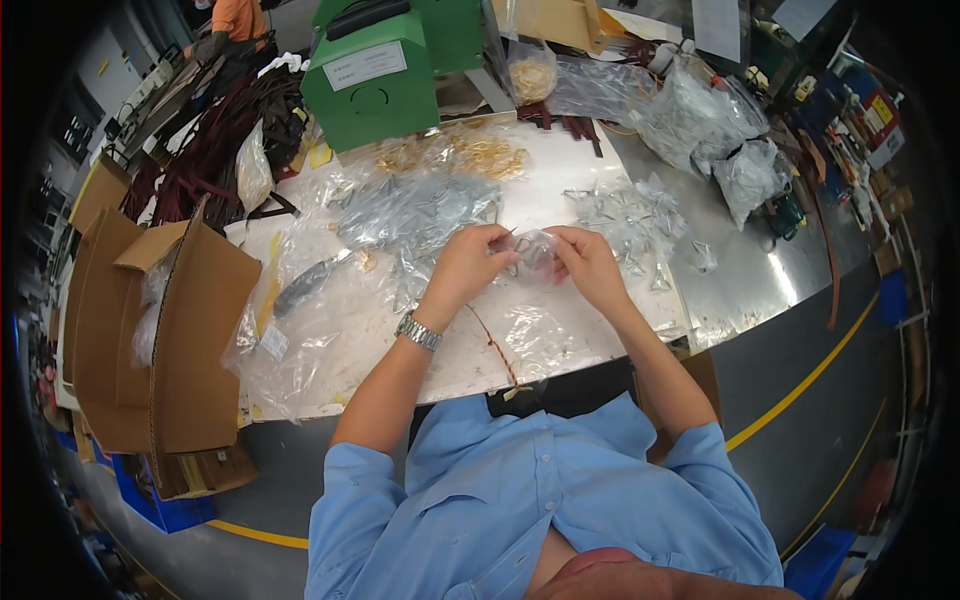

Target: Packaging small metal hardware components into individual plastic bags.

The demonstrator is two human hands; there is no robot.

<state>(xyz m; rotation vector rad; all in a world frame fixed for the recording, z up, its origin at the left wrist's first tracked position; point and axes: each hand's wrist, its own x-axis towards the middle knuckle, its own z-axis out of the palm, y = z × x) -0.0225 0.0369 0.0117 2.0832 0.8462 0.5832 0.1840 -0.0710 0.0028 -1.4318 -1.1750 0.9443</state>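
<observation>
White table (pixel 545 190), green machine (pixel 375 95) at far side, open cardboard box (pixel 205 340) at left. Left hand (pixel 468 265) and right hand (pixel 592 268) near each other, both pinching a small clear bag (pixel 537 254) between them, above table.

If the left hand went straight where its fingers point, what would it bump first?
The left hand would likely meet the clear plastic bag at its tips first, then perhaps the right hand; depth is unclear.
</observation>
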